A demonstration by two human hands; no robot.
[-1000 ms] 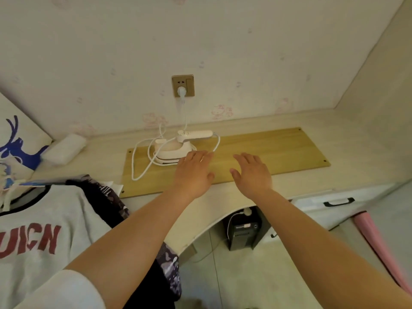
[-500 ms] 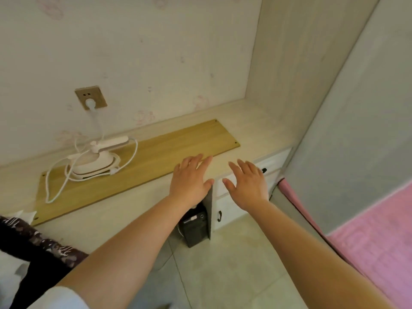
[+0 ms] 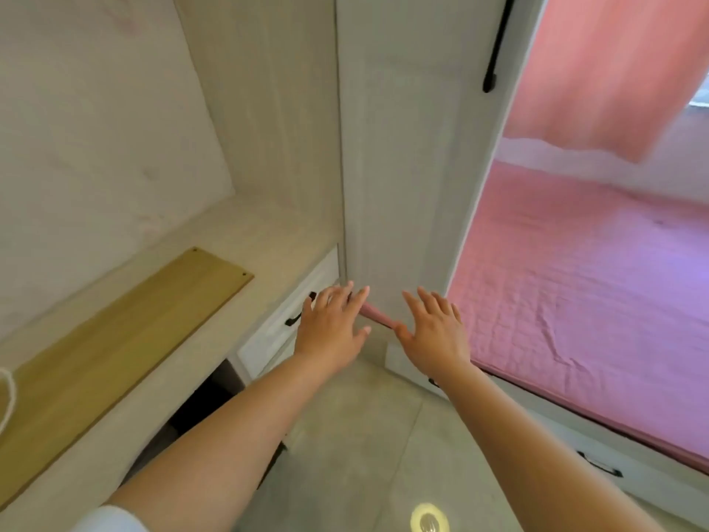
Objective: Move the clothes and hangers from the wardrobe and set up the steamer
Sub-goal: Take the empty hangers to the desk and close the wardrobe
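The tall pale wardrobe door [image 3: 406, 155] stands shut straight ahead, with a long black handle [image 3: 495, 44] near its right edge. My left hand [image 3: 332, 326] and my right hand [image 3: 431, 332] are both held out in front of its lower part, palms down, fingers spread, holding nothing. Only a loop of the steamer's white cord [image 3: 7, 397] shows at the left edge. The steamer itself, the clothes and the hangers are out of view.
A light desk [image 3: 245, 232] with a yellow wooden board [image 3: 115, 332] runs along the left, with a white drawer [image 3: 280, 320] under it. A bed with a pink sheet [image 3: 583, 293] fills the right, a pink curtain [image 3: 614, 63] above. Grey floor tiles [image 3: 345, 435] lie below.
My view has swung to the right, from the desk with the steamer and clothes to the wardrobe door and bed. Both hands stayed outstretched and empty.
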